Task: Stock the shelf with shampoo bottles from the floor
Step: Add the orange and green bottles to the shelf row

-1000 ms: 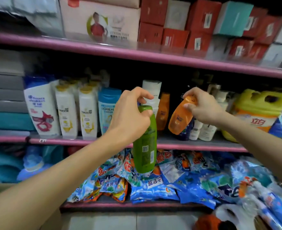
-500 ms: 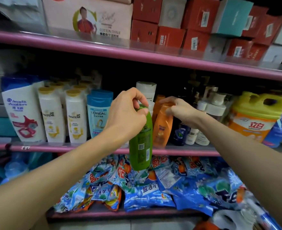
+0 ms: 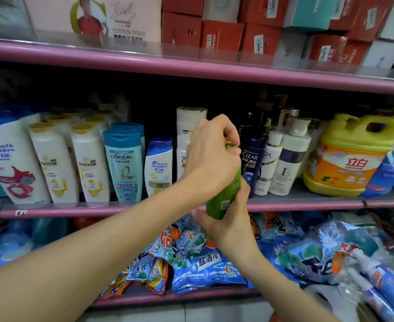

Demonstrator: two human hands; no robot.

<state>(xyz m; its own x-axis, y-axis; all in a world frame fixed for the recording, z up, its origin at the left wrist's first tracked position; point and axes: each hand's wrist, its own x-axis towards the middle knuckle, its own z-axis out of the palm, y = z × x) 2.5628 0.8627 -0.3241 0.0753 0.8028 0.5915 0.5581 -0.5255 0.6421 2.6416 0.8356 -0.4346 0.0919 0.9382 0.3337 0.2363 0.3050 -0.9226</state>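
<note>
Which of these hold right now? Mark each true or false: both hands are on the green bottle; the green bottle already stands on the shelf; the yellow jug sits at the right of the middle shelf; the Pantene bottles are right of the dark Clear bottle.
1. Both hands hold the green plastic shampoo bottle. True: the left hand grips its top, the right hand its base.
2. The green bottle stands on the shelf. False: it is held in front of the pink middle shelf edge.
3. The yellow handled detergent jug sits at the shelf's right. True.
4. The white Pantene bottles are right of the dark blue Clear bottle. False: they stand to its left.
</note>
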